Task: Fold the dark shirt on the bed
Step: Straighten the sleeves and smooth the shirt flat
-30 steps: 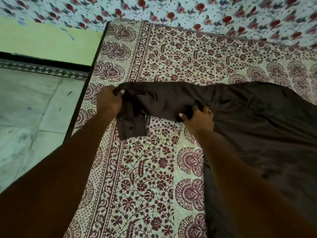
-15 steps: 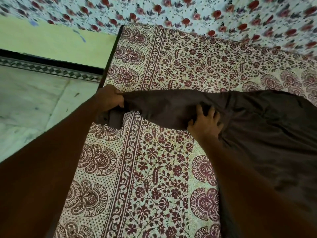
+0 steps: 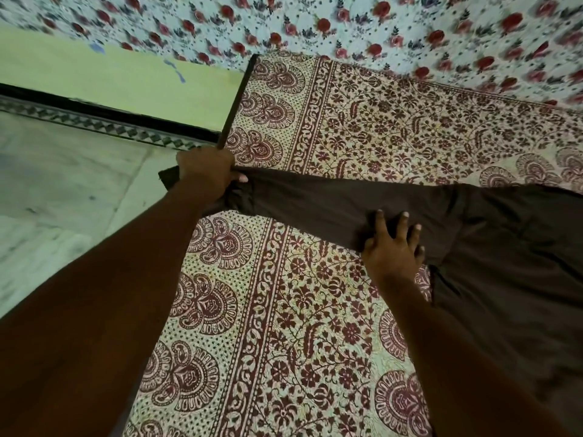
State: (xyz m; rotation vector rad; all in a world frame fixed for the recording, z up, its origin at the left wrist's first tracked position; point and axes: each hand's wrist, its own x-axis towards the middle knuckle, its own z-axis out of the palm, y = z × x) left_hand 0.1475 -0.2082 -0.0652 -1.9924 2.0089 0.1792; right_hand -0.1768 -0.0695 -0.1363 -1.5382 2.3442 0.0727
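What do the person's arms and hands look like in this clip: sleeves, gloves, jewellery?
Both forearms are bare as far as the frame shows, no sleeves. The left hand and right hand have no gloves, and no rings, watch or bracelets are visible. Fingernails look short and pale.

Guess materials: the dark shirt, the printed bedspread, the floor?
Dark brown long-sleeved shirt: thin woven cloth, matte; it creases softly near the cuff gripped by the left hand. Maroon floral printed bedspread: looks like block-printed cotton, matte, slightly textured. Pale veined floor: probably polished marble or stone tile, with a faint sheen and visible joint lines.
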